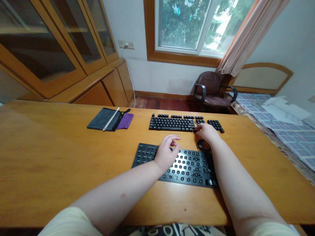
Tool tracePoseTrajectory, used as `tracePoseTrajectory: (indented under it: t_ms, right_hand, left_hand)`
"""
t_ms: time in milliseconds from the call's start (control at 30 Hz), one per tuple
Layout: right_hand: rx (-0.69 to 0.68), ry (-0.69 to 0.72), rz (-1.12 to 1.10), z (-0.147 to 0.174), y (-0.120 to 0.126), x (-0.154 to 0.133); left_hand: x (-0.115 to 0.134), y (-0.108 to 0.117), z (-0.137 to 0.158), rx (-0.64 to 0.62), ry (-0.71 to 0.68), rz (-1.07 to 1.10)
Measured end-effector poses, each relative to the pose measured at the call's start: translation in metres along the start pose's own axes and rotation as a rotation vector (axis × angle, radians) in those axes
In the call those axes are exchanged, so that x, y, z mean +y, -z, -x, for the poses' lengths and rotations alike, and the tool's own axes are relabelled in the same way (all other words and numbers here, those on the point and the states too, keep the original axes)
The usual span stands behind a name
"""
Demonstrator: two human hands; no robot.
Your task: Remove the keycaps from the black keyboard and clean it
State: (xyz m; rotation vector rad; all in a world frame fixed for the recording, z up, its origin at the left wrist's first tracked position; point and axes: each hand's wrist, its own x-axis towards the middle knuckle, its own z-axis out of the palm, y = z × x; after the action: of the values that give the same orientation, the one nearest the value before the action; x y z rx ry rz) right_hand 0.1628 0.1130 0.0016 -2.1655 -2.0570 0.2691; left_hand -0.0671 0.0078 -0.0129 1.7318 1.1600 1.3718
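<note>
I had L hand (167,152) loose, R hand (206,133) gripping thin tool (197,124); keycaps (172,124) looked light, stiff, best pinched by sides.

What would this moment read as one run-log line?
left hand: over keyboard base, nothing seen held | right hand: at black keycaps, grip unclear | coiled cable: by base's far edge | dark pouch: farther left

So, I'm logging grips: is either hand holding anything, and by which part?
The left hand holds nothing. The right hand seems to pinch a thin metallic thing; the held part is hidden.
</note>
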Motion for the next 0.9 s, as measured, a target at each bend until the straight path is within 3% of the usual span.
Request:
tracePoseTrajectory:
  t_ms: [900]
  right_hand:
    - [0.085,0.029,-0.048,-0.0017,-0.0066,-0.0008]
  left_hand:
    - [0.001,0.0009,-0.0008,-0.021,0.001,-0.01]
